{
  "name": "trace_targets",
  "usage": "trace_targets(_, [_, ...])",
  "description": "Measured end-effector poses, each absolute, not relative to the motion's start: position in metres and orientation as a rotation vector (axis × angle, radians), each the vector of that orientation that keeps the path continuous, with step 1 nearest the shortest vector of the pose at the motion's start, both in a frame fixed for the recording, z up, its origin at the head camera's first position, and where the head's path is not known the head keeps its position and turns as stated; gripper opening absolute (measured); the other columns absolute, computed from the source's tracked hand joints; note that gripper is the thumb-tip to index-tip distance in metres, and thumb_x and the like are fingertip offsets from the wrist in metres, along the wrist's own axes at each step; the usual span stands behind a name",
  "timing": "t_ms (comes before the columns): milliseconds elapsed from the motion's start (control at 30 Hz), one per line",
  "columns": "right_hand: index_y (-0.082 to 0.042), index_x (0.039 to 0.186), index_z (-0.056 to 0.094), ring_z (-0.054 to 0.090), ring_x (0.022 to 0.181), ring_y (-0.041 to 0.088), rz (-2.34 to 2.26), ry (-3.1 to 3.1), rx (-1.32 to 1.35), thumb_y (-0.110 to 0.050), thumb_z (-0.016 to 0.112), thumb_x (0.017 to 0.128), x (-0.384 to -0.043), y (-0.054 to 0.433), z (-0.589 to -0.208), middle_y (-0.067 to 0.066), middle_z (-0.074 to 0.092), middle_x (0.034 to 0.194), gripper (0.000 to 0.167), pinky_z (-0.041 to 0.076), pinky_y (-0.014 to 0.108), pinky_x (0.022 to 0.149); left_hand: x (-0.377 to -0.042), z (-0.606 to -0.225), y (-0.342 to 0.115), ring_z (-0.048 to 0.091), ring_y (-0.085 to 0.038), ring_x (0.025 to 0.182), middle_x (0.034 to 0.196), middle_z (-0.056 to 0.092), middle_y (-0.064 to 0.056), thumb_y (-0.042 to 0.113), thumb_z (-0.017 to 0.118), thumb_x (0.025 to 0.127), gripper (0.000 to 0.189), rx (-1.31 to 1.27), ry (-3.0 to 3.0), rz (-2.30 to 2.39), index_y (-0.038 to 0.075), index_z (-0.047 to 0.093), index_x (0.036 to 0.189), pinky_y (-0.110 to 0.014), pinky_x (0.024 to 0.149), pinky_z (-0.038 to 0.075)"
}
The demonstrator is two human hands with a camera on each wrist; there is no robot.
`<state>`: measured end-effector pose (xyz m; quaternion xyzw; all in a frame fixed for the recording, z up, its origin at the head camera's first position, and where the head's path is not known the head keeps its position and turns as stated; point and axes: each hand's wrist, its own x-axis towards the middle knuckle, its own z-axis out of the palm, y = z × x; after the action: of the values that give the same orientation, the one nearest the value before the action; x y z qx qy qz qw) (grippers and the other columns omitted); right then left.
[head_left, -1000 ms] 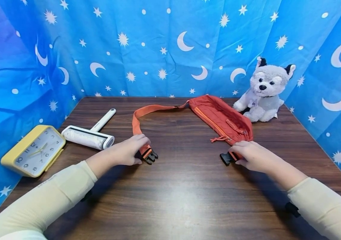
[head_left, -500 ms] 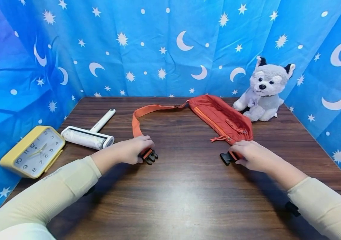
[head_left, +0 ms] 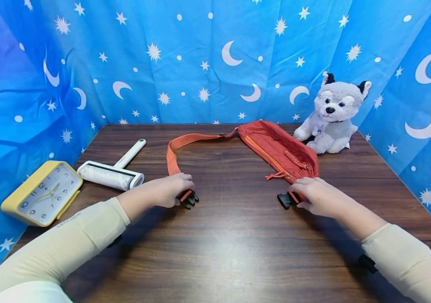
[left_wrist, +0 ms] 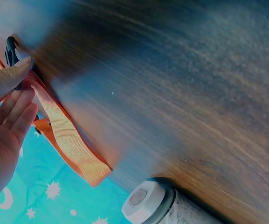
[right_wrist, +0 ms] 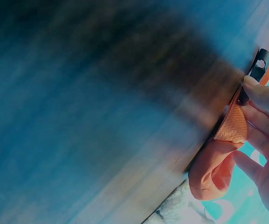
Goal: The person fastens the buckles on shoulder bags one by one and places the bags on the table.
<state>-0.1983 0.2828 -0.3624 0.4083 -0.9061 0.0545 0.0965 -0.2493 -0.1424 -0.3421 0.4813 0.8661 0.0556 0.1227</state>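
A red waist bag [head_left: 276,147] lies at the back right of the table, its orange strap [head_left: 192,137] curving round to the left. My left hand [head_left: 170,190] pinches the strap end by the black pronged buckle half [head_left: 189,199]; thumb and fingers close on it in the left wrist view. On the other side my right hand [head_left: 317,195] pinches the short strap beside the black socket half [head_left: 286,200] of the buckle. In the right wrist view the thumb lies on that socket half [right_wrist: 258,70]. The two buckle halves are apart, facing each other across the table.
A yellow alarm clock [head_left: 45,193] and a white lint roller [head_left: 111,174] lie to the left of my left hand. Behind the bag at right sits a grey plush dog [head_left: 334,115]. Blue star-patterned cloth [head_left: 185,75] walls the table [head_left: 223,252] at the back and sides.
My left hand has slid forward along the strap end toward the pronged buckle half and now pinches it there. My right hand has stayed at the socket half.
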Motion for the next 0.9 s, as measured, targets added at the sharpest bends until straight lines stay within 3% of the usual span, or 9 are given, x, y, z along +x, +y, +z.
trace_targets(300, [-0.004, 0.099, 0.065, 0.058, 0.087, 0.024, 0.164, -2.672, 1.239, -0.005, 0.082, 0.067, -0.1968, 0.2797, -0.3600, 0.005, 0.061, 0.093, 0.037, 0.045, 0.047, 0.078, -0.2484, -0.3421, -0.1444, 0.047, -0.018, 0.086, 0.101, 0.050, -0.008, -0.010, 0.074, 0.069, 0.049, 1.413, 2.537, 0.181, -0.001, 0.059, 0.115, -0.033, 0.074, 0.044])
trace_targets(900, [-0.004, 0.096, 0.064, 0.054, 0.080, 0.016, 0.214, -2.598, 1.269, -0.010, 0.083, 0.064, -0.2005, 0.2767, -0.3582, 0.003, 0.058, 0.090, 0.038, 0.045, 0.039, 0.069, -0.2483, -0.3393, -0.1468, 0.052, -0.019, 0.084, 0.099, 0.052, -0.008, -0.009, 0.074, 0.070, 0.046, 1.459, 2.613, 0.314, -0.001, 0.061, 0.114, -0.034, 0.072, 0.046])
